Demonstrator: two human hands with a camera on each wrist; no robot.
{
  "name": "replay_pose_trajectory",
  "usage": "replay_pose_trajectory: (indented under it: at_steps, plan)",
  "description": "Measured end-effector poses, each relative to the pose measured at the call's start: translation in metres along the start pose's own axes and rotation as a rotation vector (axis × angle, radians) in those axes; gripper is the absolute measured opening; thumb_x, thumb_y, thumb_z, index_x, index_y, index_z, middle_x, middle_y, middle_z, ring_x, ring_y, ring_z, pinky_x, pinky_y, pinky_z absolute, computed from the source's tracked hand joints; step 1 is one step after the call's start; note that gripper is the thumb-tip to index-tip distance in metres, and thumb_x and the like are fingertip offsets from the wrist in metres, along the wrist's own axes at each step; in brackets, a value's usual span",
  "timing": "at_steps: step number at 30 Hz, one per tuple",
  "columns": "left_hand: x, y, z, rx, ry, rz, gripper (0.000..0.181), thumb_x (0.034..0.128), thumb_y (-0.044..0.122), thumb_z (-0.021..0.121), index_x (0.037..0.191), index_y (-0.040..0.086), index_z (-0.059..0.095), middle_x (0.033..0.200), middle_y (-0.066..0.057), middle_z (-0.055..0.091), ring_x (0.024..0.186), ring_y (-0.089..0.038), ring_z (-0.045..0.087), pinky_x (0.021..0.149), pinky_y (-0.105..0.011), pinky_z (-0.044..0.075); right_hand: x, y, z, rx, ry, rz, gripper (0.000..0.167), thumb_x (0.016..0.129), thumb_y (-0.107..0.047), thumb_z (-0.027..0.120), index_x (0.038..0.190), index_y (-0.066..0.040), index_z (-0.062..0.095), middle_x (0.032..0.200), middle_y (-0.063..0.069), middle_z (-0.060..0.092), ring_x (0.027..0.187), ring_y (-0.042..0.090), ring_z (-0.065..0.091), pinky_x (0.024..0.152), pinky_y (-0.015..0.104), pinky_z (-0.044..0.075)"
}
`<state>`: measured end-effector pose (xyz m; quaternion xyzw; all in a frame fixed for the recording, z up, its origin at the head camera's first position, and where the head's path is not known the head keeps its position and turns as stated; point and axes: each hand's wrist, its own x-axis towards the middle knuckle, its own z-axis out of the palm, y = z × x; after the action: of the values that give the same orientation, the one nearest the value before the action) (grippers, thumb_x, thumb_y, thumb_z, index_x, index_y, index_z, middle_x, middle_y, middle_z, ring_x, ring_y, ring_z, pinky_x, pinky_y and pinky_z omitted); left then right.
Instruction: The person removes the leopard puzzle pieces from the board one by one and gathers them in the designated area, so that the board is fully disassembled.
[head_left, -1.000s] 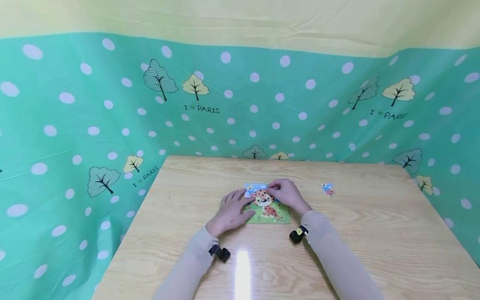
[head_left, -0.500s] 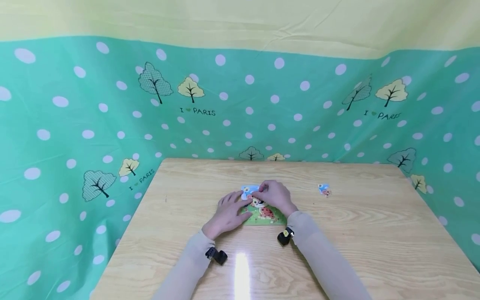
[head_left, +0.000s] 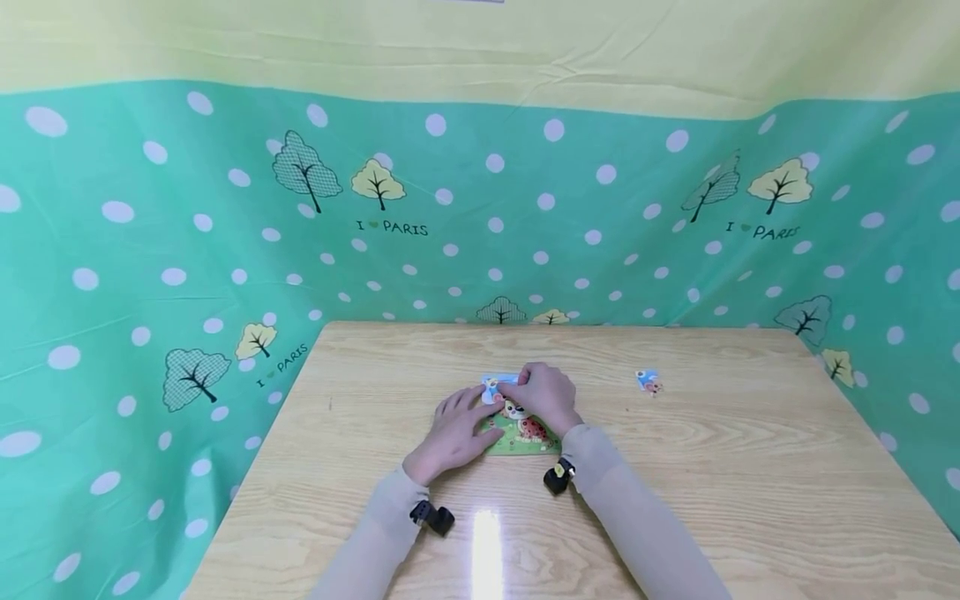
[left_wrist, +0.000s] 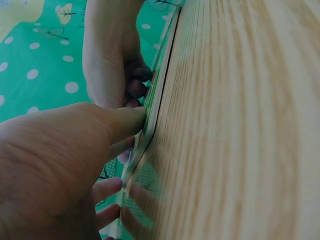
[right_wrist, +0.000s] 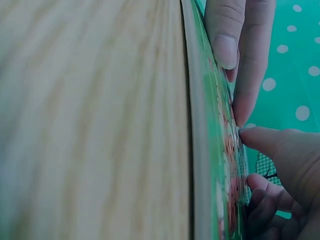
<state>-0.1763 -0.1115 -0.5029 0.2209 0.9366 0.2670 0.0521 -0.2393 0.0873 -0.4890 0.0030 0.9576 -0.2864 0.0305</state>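
Note:
A flat picture puzzle (head_left: pixel 517 445) with a spotted cartoon animal on green grass lies on the table. My left hand (head_left: pixel 452 435) rests on its left side, fingers spread and nearly straight; in the left wrist view the left thumb (left_wrist: pixel 127 122) touches its face near the edge. My right hand (head_left: pixel 547 396) is over the upper part, covering some of the picture. In the right wrist view the right thumb (right_wrist: pixel 262 140) touches the puzzle's face, while the other right-hand fingers (right_wrist: pixel 265 202) are curled. Whether they pinch a piece is hidden.
A small loose puzzle piece (head_left: pixel 648 382), blue with a bit of the animal, lies to the right on the wooden table (head_left: pixel 750 467). A green dotted curtain (head_left: pixel 450 208) hangs behind and at the sides.
My right hand has moved left across the puzzle's upper part, covering more of the animal's head. The left hand has stayed on the left side. The head view has shifted slightly.

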Motion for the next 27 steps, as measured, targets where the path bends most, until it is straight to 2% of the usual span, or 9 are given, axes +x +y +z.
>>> replay_pose_trajectory:
  at_steps: [5,13,21,27]
  plan:
    - [-0.0004,0.0004,0.0006,-0.004,-0.007,-0.003,0.053,0.1074,0.043,0.058,0.155,0.021,0.057,0.173,-0.017,0.033,0.159,-0.046,0.027,0.127,-0.07,0.02,-0.0005,-0.0009,0.0008,-0.011,-0.007,0.021,0.047,0.088,-0.062,0.079,0.071,-0.022,0.063,0.066,-0.003,0.061,0.062,0.016,0.054,0.059,0.031,0.037]
    - [-0.0002,0.0006,0.0012,0.0,0.0,-0.005,0.053,0.1076,0.043,0.058,0.155,0.021,0.057,0.173,-0.017,0.033,0.158,-0.048,0.027,0.127,-0.07,0.021,-0.0015,-0.0038,0.0025,-0.028,0.027,0.004,0.04,0.088,-0.056,0.078,0.073,-0.021,0.065,0.066,-0.003,0.062,0.062,0.017,0.055,0.058,0.031,0.037]
    - [0.0002,0.0006,0.0023,0.001,0.001,0.001,0.052,0.1076,0.043,0.058,0.155,0.02,0.058,0.173,-0.018,0.033,0.158,-0.049,0.028,0.126,-0.071,0.022,-0.0032,-0.0032,0.0058,-0.026,0.06,-0.003,0.037,0.086,-0.054,0.08,0.086,-0.02,0.066,0.071,-0.002,0.064,0.065,0.018,0.056,0.062,0.031,0.037]
    - [0.0008,0.0007,0.0011,0.007,-0.004,-0.006,0.053,0.1079,0.043,0.058,0.156,0.02,0.056,0.174,-0.017,0.032,0.159,-0.048,0.027,0.127,-0.071,0.02,-0.004,-0.0028,0.0066,0.016,0.09,-0.014,0.037,0.085,-0.053,0.078,0.103,-0.021,0.069,0.074,-0.001,0.065,0.068,0.02,0.056,0.066,0.034,0.038]
